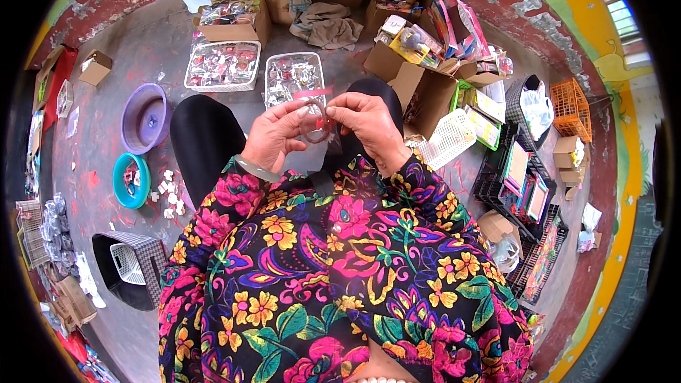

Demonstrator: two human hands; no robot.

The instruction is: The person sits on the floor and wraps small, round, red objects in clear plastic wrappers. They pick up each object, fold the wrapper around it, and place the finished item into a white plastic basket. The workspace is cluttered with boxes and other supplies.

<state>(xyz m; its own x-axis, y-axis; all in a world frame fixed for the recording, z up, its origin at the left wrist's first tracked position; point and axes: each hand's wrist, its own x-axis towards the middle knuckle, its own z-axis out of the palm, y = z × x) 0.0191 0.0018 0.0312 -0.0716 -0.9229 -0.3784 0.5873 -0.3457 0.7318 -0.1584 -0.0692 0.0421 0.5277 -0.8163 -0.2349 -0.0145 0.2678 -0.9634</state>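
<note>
Basket (pixel 293 55) beyond left hand (pixel 274 133) and right hand (pixel 370 125), both tight on apparently brown ring (pixel 315 140)

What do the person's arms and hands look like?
The sleeves are black with bright pink and yellow flowers and green leaves. The left hand and right hand wear no gloves. A pale bangle sits at the left wrist.

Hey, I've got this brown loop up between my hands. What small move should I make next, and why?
Perhaps steady the brown loop with your left hand and gently adjust the red piece with your right: both hands' fingers are already at the loop, and the red piece sits close to the right ones.
</note>
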